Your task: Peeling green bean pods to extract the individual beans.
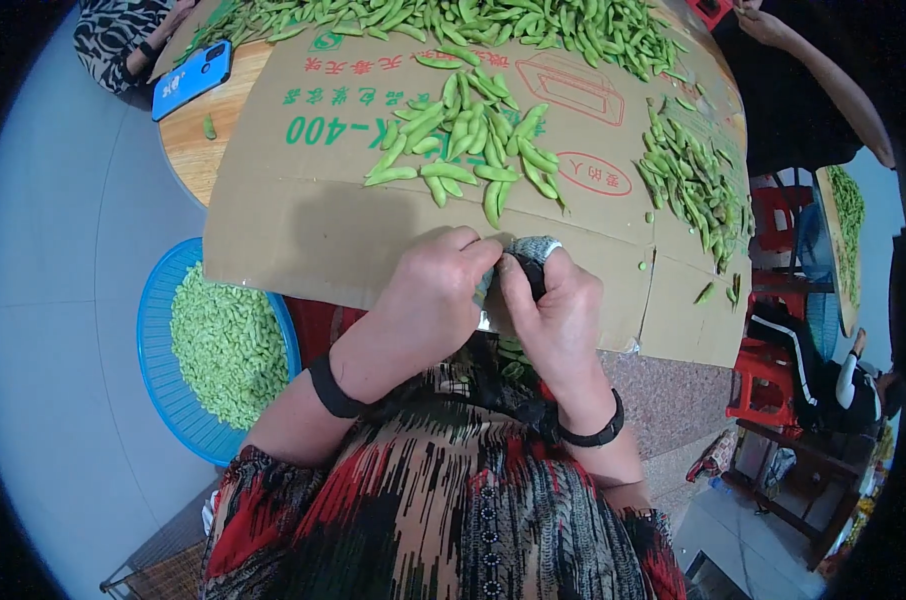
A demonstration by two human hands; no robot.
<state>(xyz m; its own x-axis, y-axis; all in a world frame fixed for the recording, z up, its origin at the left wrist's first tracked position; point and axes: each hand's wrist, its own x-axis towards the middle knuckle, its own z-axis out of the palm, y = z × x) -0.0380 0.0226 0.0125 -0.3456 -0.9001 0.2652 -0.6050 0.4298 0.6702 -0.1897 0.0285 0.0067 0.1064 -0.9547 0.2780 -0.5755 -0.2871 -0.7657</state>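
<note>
My left hand (438, 275) and my right hand (553, 300) meet at the near edge of a cardboard sheet (273, 200). Both have their fingers closed. A grey knitted piece with a black part (535, 250), like a glove's fingertip, sits at my right index finger. The fingertips of the left hand press close beside it. Whatever is pinched between the hands is hidden. Just beyond them lies a loose group of green soybean pods (463, 130). Each wrist wears a black band.
A large pod heap (473, 15) covers the far edge; another pod pile (688, 180) lies right. A blue basket (158, 375) of shelled beans (223, 345) stands lower left. A blue phone (191, 80) rests on the wooden table (188, 150). Other people sit at far left and right, near red stools (763, 385).
</note>
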